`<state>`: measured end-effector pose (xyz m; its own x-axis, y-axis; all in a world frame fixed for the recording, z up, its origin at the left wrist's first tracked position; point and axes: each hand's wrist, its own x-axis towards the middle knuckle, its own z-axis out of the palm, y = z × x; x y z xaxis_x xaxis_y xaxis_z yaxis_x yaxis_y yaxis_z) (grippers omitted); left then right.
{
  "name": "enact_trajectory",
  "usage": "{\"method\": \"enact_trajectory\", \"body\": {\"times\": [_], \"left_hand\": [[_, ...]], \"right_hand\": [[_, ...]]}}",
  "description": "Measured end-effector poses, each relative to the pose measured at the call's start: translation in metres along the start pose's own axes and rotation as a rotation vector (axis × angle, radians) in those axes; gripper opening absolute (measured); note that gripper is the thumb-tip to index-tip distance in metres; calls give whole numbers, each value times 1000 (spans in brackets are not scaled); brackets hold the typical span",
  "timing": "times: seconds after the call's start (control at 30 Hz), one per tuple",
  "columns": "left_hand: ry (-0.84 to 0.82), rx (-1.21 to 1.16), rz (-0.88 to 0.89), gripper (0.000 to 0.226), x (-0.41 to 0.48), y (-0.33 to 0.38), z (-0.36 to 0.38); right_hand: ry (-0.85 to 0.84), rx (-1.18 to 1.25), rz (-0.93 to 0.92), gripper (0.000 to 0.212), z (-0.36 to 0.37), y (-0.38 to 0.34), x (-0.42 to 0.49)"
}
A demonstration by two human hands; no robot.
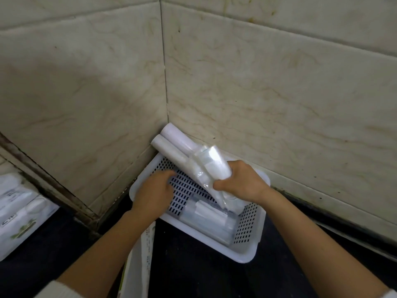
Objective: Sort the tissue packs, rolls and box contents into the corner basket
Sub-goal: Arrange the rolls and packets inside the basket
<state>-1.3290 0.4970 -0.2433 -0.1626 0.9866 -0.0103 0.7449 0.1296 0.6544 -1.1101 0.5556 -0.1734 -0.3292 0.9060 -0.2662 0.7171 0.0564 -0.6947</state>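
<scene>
Head view: box (137,263) edge nearest, btwn forearms, on dark counter (193,276). Tissue packs (19,211) far left, well apart from basket. White basket (251,252) in corner, wrapped rolls (206,220) lying in near end. Left hand (154,190) inside basket over perforated floor, fingers bent, holding nothing. Right hand (240,183) closed round plastic-wrapped bundle (206,166) w/ two long rolls (171,140), tilted, far ends up against tiled walls (279,93)

arms: bare forearms | sleeves (62,290): white, at elbows
</scene>
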Motion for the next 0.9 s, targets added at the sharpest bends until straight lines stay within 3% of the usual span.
{"method": "enact_trajectory", "body": {"times": [0.07,0.13,0.23,0.33,0.4,0.47,0.6,0.67,0.77,0.9], "left_hand": [[295,-116,31,36,-9,-16,-12],[329,-191,84,38,-15,-25,-16],[206,-38,244,39,-22,-33,-8],[90,226,355,45,-22,-39,0],[4,341,316,53,-19,-40,2],[-70,467,240,50,-15,-42,6],[-217,692,191,44,-6,-38,6],[-228,646,159,46,-5,-30,4],[-84,438,144,48,-19,-17,-2],[214,155,156,48,-73,-8,-11]], "right_hand": [[-110,-49,-24,27,18,-7,9],[-234,-131,-57,25,49,-16,20],[-334,-334,-63,28,97,-21,36],[-371,-353,-46,23,126,-13,47],[-341,-309,-62,33,130,-8,48],[-313,-295,-98,46,128,-7,46],[-280,-330,-148,54,107,-8,36],[-254,-312,-174,51,93,-9,29],[-204,-228,-177,55,75,-12,11],[-61,-60,-171,24,57,-8,-27]]}}
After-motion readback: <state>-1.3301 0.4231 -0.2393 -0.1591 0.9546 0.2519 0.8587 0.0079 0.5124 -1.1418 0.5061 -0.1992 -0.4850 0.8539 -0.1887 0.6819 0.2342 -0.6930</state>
